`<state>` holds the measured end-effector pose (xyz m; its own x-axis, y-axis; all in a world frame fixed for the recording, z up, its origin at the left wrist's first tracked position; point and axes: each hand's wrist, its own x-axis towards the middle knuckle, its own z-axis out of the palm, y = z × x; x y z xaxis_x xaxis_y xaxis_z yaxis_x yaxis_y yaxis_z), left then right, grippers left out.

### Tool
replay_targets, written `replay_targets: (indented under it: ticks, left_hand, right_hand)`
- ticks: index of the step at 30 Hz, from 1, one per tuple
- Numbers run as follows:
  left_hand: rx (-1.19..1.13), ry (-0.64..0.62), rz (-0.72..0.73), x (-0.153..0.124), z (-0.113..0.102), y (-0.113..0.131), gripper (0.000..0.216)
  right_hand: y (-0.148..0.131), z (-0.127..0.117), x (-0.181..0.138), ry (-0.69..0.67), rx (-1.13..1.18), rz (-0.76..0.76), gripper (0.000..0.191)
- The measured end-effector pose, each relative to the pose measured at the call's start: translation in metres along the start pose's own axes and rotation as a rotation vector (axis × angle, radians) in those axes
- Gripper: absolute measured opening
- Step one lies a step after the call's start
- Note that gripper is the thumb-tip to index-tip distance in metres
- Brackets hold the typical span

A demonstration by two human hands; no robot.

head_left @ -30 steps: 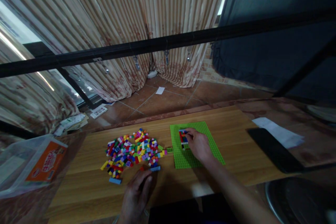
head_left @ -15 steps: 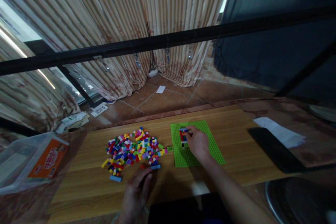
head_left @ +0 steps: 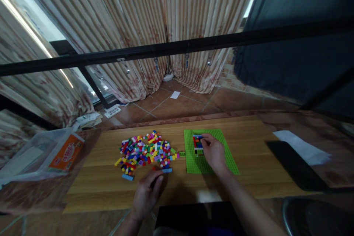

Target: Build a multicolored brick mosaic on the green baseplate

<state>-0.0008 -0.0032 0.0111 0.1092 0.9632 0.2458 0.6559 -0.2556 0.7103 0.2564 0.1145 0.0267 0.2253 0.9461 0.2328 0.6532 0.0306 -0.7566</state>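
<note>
Nearest me, left of the board (head_left: 190,168) and a little short of it, the left hand (head_left: 147,191) rests curled, its fingertips at the near end of a blue bar (head_left: 167,170). I can't tell whether thumb and finger pinch anything; it looks parked there to keep pieces handy. The bar lies crosswise, one end aimed at the board.

The right hand (head_left: 215,152) reaches over the board, thumb and fingers drawn together at the build (head_left: 198,141). Whether they clamp a brick is hidden; I'd guess they are steadying or pressing something there. The build sits on the board's far left part. What shows runs longest from far to near, about in line with the board's left edge, its red strip likewise; the fingers cover its right side, so the true long axis is uncertain.

Left of the board spreads the pile (head_left: 149,149), probably there for easy picking. Farther left of the board stands the box (head_left: 38,155); well beyond it hang curtains (head_left: 132,14).
</note>
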Motion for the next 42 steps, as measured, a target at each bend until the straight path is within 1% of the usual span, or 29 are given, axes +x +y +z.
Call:
replay_targets:
  ticks: [3, 6, 8, 12, 17, 20, 26, 30, 37, 42]
  left_hand:
    - [-0.002, 0.031, 0.0, 0.0, 0.0, 0.002, 0.016]
    - [-0.001, 0.052, 0.002, -0.001, 0.0, 0.002, 0.015]
    - [0.002, 0.05, -0.001, -0.001, 0.001, 0.001, 0.015]
    - [-0.005, 0.056, -0.008, -0.001, 0.002, 0.001, 0.014]
    - [0.0, 0.065, -0.02, -0.001, 0.003, 0.003, 0.014]
    - [-0.012, 0.05, -0.031, -0.001, 0.003, 0.004, 0.015]
    - [-0.039, 0.035, -0.031, -0.001, 0.004, 0.001, 0.014]
    - [-0.043, 0.042, -0.031, -0.002, 0.005, -0.001, 0.014]
    - [-0.049, 0.023, -0.043, -0.002, 0.004, 0.001, 0.014]
    - [-0.043, 0.017, -0.053, -0.001, 0.003, 0.003, 0.015]
  right_hand:
    - [-0.008, -0.002, -0.013, -0.007, 0.067, -0.128, 0.023]
    - [-0.02, 0.002, -0.031, -0.113, 0.079, -0.283, 0.023]
    - [-0.027, 0.009, -0.042, -0.189, 0.045, -0.36, 0.023]
    - [-0.037, 0.024, -0.058, -0.297, -0.051, -0.473, 0.021]
    - [-0.045, 0.041, -0.066, -0.414, -0.104, -0.58, 0.019]
    - [-0.048, 0.047, -0.067, -0.437, -0.149, -0.609, 0.02]
    - [-0.05, 0.056, -0.065, -0.443, -0.245, -0.59, 0.019]
    - [-0.048, 0.058, -0.066, -0.446, -0.233, -0.585, 0.016]
    - [-0.04, 0.048, -0.075, -0.427, -0.149, -0.595, 0.013]
    - [-0.031, 0.038, -0.084, -0.364, -0.159, -0.565, 0.009]
